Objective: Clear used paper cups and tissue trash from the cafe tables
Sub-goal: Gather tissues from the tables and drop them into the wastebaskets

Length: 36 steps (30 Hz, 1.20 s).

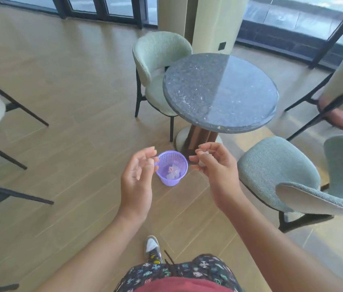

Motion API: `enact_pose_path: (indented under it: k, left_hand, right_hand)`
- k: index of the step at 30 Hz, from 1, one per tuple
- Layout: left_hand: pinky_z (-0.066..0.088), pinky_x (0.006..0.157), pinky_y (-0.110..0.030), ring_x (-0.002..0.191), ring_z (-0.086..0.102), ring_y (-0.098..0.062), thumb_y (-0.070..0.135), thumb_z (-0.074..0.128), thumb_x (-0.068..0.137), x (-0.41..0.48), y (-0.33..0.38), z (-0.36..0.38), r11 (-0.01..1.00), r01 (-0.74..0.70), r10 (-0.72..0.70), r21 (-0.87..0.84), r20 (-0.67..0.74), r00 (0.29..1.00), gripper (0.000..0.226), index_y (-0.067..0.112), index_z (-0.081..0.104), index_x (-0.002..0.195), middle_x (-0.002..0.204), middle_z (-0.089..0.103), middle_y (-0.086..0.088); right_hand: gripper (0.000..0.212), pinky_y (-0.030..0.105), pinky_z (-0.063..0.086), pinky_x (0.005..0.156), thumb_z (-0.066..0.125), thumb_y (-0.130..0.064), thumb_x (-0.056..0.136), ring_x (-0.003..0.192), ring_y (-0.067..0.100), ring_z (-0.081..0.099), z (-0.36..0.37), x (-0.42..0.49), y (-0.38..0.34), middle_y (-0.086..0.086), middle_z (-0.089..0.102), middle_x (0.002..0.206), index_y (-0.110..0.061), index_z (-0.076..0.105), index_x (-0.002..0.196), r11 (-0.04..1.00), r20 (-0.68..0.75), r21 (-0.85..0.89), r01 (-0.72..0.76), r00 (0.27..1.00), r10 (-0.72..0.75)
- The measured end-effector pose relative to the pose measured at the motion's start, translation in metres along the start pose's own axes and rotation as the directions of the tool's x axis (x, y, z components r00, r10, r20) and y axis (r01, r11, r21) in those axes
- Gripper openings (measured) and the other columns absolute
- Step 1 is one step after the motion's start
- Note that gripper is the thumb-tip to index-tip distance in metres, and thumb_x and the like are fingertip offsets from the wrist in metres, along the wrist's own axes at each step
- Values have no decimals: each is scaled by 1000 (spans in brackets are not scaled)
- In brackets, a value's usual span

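Wood plank floor point(71, 85) carries it all: purple mesh basket point(169, 182) upright on it, near the pedestal of the round stone table point(219, 91), tissue scraps point(172, 172) inside. Green chair point(158, 55) at table's left, blue-grey chair point(276, 171) to the rt, one shoe point(152, 246) nearer cam.

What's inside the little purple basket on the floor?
Crumpled white tissue lies at the bottom of the purple basket. The left hand covers a bit of its left rim, and anything beneath the tissue is hidden.
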<state>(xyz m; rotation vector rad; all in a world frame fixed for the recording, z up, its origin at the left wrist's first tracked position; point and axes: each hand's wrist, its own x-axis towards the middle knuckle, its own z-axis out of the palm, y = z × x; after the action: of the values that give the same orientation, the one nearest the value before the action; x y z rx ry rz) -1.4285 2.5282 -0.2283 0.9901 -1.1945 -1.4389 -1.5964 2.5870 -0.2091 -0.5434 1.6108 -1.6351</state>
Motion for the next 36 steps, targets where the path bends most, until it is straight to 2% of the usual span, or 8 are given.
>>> enact_pose_path:
  k: [5, 13, 16, 18, 20, 24, 30, 36]
  left_hand:
    - [56, 96, -40, 109, 70, -17, 42, 59, 88, 61, -7, -1, 1000, 28, -28, 3, 21, 999, 29, 27, 71, 109, 115, 74, 5]
    - [55, 98, -41, 109, 69, -17, 41, 60, 86, 115, -38, 9, 996, 83, -83, 14, -10, 997, 32, 23, 70, 111, 115, 74, 7]
    - [56, 97, -36, 110, 69, -16, 41, 60, 86, 134, -57, 16, 995, 96, -96, 14, -18, 995, 33, 23, 69, 112, 115, 74, 8]
    - [56, 94, -31, 109, 69, -15, 39, 61, 86, 146, -77, 19, 994, 110, -110, 13, -30, 993, 32, 22, 69, 112, 114, 74, 10]
    - [55, 93, -29, 108, 69, -12, 32, 61, 88, 160, -104, 22, 991, 133, -132, 13, -49, 990, 27, 22, 68, 112, 113, 74, 12]
    - [55, 95, -30, 108, 68, -11, 18, 54, 94, 185, -169, 23, 986, 163, -161, 18, -91, 983, 24, 21, 67, 113, 111, 74, 13]
    - [54, 102, -39, 111, 67, -14, 19, 55, 94, 214, -276, 21, 982, 185, -180, 43, -103, 978, 23, 23, 67, 114, 113, 74, 13]
    - [52, 106, -49, 112, 67, -17, 23, 58, 93, 232, -379, 7, 980, 183, -172, 83, -122, 977, 23, 25, 68, 114, 115, 73, 11]
  right_hand:
    - [9, 42, 61, 85, 65, -3, 98, 91, 26, 76, 26, 49, 1, 10, 67, 100, -12, 67, 101, 1000, -18, -30, -4, 1000, 3]
    - [7, 54, 59, 92, 70, -11, 92, 90, 24, 74, 42, 119, 19, 1, 69, 96, -15, 70, 98, 998, -20, -50, -38, 999, 37]
    - [8, 54, 58, 93, 70, -8, 94, 89, 24, 75, 41, 146, 30, -2, 70, 93, -16, 70, 96, 997, -7, -61, -38, 999, 38]
    - [6, 59, 57, 94, 71, -16, 89, 90, 26, 72, 38, 164, 45, -3, 70, 93, -18, 71, 95, 996, -12, -75, -47, 999, 46]
    - [6, 64, 54, 95, 72, -19, 88, 89, 27, 70, 36, 185, 66, -3, 70, 92, -22, 72, 93, 994, -15, -91, -64, 998, 62]
    - [9, 61, 54, 97, 69, -8, 96, 82, 19, 71, 31, 228, 128, -8, 68, 91, -18, 70, 96, 989, -27, -92, -117, 993, 115]
    - [9, 40, 60, 82, 66, -3, 97, 79, 16, 71, 29, 276, 229, -10, 68, 89, -12, 68, 98, 980, -26, -109, -164, 986, 162]
    - [4, 38, 61, 83, 66, -5, 97, 83, 20, 75, 21, 312, 325, -9, 68, 88, -8, 68, 100, 974, -47, -140, -180, 983, 175]
